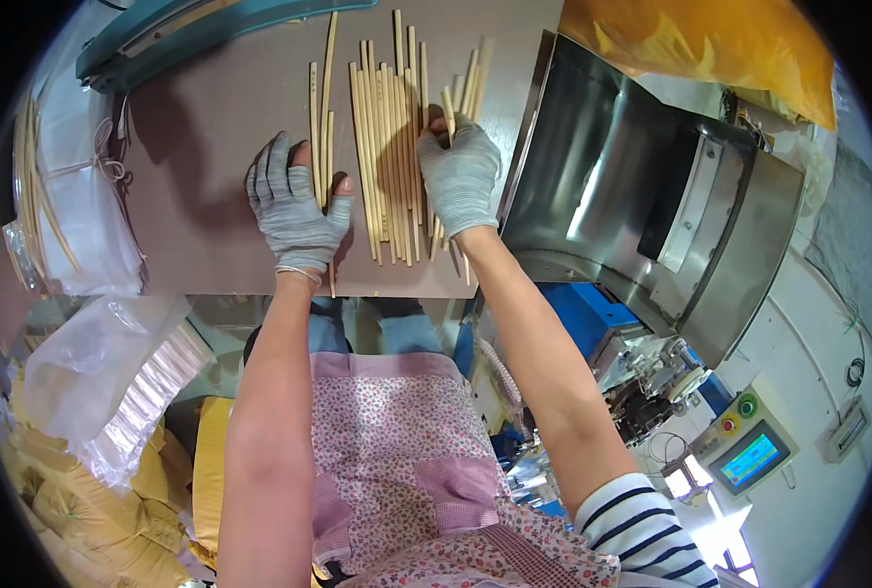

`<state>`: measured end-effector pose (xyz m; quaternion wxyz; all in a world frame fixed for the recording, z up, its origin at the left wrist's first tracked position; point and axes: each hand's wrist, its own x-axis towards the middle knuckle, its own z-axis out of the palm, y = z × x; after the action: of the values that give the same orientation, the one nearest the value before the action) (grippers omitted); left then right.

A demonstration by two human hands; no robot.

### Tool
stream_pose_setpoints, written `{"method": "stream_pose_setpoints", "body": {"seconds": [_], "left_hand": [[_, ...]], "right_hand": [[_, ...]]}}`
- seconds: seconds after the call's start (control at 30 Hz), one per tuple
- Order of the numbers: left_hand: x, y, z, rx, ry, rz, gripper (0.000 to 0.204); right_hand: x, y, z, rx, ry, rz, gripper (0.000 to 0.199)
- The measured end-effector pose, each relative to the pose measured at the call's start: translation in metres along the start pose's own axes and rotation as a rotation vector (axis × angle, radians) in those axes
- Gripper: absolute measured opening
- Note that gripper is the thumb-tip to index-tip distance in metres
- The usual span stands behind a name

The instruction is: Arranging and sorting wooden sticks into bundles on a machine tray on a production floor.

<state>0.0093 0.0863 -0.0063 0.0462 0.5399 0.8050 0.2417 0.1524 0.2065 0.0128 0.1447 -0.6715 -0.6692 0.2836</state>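
Several pale wooden chopsticks (385,157) lie side by side on the brownish tabletop (201,245), pointing away from me. My right hand (460,176), in a thin grey glove with bare fingertips, is closed on a few chopsticks (470,83) at the right side of the row; their far ends are blurred. To the left of the row, my left hand (301,211), gloved the same way, rests with its fingers stretched and its thumb apart. Two or three chopsticks (314,118) run through the gap between thumb and forefinger, partly hidden under the palm.
A teal curved tool (211,39) crosses the table's far left. Clear plastic bags (69,186) lie on the left edge. A curved metal chute (612,186) adjoins the table's right side, with machinery (652,387) and a control panel (750,456) nearer me. Yellow sacks (93,500) stand lower left.
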Motion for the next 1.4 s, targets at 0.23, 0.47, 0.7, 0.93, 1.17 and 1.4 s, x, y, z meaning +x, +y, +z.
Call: {"method": "stream_pose_setpoints", "body": {"seconds": [0.23,0.47,0.7,0.93,1.17,1.4], "left_hand": [[0.000,0.002,0.000,-0.002,-0.011,-0.010,0.060],[0.001,0.000,0.000,0.003,0.005,0.020,0.059],[0.003,0.001,0.001,-0.005,-0.009,0.007,0.061],[0.001,0.002,0.003,-0.008,0.003,0.014,0.063],[0.002,-0.001,-0.003,-0.008,-0.023,-0.002,0.063],[0.000,-0.005,-0.004,-0.012,-0.022,-0.019,0.060]], "right_hand": [[0.006,0.001,-0.007,0.144,0.127,0.051,0.017],[0.009,0.006,-0.014,0.077,0.125,0.106,0.017],[0.012,0.006,-0.020,0.065,0.189,0.184,0.017],[0.004,0.000,-0.018,0.022,0.081,0.066,0.021],[-0.023,-0.021,-0.047,0.205,-0.054,0.088,0.030],[-0.015,-0.039,-0.024,0.102,-0.179,0.070,0.024]]}}
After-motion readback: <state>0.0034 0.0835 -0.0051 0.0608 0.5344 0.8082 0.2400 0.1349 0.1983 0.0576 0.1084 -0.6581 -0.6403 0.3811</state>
